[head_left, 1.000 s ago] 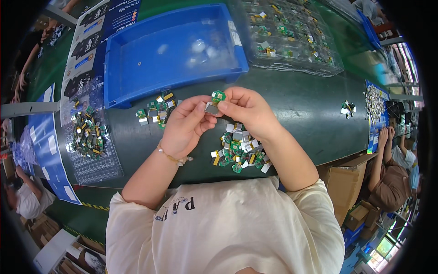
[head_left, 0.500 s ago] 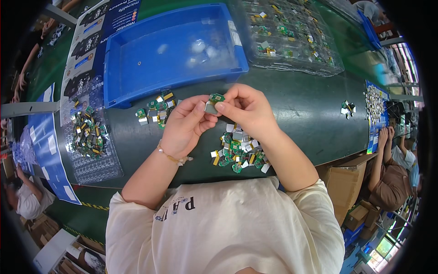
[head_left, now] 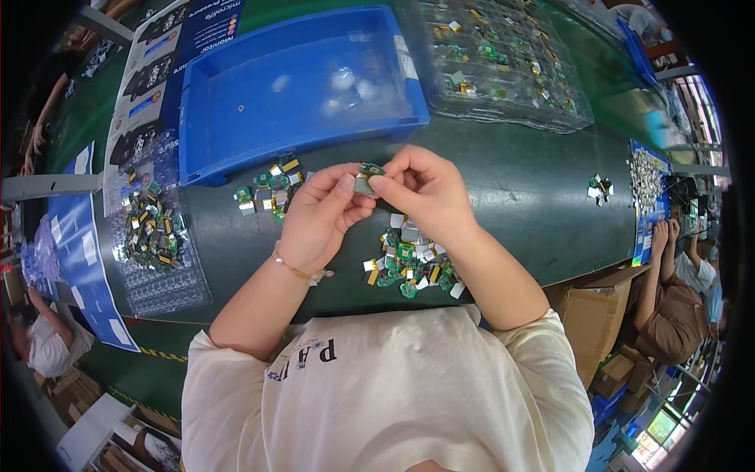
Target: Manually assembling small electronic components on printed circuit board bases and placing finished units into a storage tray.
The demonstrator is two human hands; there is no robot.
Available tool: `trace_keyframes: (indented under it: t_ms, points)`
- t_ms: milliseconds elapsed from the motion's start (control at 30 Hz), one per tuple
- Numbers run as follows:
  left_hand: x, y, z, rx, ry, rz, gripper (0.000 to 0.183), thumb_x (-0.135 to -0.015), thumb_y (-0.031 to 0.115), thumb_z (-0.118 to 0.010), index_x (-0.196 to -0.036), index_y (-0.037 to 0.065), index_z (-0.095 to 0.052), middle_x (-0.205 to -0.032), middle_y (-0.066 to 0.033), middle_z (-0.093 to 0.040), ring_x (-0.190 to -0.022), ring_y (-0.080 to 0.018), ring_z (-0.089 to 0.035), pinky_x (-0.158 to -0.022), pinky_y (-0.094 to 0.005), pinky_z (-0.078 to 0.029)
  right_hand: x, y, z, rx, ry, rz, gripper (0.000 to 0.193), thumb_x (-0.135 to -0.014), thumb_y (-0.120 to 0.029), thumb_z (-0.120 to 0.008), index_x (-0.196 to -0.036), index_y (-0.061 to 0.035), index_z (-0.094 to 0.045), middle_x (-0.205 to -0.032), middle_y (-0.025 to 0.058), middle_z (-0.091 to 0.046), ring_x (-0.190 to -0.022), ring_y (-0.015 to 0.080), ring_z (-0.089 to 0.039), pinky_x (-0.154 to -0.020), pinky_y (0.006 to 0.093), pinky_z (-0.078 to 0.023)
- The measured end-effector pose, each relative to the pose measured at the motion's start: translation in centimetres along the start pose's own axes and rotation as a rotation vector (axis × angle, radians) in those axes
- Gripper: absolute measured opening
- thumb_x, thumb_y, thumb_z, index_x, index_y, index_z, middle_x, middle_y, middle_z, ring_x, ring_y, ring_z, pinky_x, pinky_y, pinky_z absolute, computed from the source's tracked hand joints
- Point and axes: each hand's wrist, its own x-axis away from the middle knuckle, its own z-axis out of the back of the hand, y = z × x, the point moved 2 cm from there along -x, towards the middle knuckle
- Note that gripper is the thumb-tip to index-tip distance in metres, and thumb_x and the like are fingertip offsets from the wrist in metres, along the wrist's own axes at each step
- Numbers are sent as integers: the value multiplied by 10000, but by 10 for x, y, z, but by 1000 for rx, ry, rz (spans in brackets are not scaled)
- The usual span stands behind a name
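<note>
Between both hands, above the table, is a small green circuit board with a flat silver-grey piece [head_left: 363, 185] on it. My left hand [head_left: 322, 206] pinches its left side between thumb and fingers. My right hand [head_left: 425, 189] grips the right side, thumb against the grey piece. Just below my right hand lies a pile of similar small boards [head_left: 409, 259], green with silver and yellow parts. Left of my left hand is a smaller group of boards [head_left: 273, 189] by the blue bin.
A large blue bin [head_left: 299, 134] stands beyond my hands. Stacked clear trays with boards [head_left: 503, 71] are at the far right. A clear tray [head_left: 169, 291] holding boards sits left. A few boards [head_left: 600, 189] lie right. Other people work at both sides, near a cardboard box [head_left: 594, 322].
The small board tilts slightly between my fingers, and my right hand shifts a little. The piles and bin stay where they were.
</note>
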Motion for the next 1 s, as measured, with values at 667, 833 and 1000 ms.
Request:
trace_keyframes:
  t_ms: [667,833,1000]
  points:
    - [6,5,-5,-253,67,-184,131,-935,120,-548,-974,6,-600,-927,-100,-658,-796,-149,-641,-741,-248,-526,2,-16,-5,625,104,336,137,-757,-65,-714,-752,-41,-579,-731,-15,-521,-636,60,-429,-556,211,-349]
    - [8,7,-6,-386,103,-189,94,-872,10,-609,-963,-11,-596,-915,-86,-659,-817,-124,-633,-744,-248,-523,-2,-8,-3,463,69,152,130,-749,-67,-717,-837,-32,-628,-745,-18,-527,-642,58,-429,-562,209,-354]
    - [12,4,-5,-499,78,-324,95,-868,11,-618,-954,-28,-603,-898,-75,-655,-809,-115,-631,-730,-227,-512,-4,-11,1,538,-39,130,131,-750,-90,-718,-842,-26,-650,-745,-10,-538,-646,62,-444,-570,211,-365]
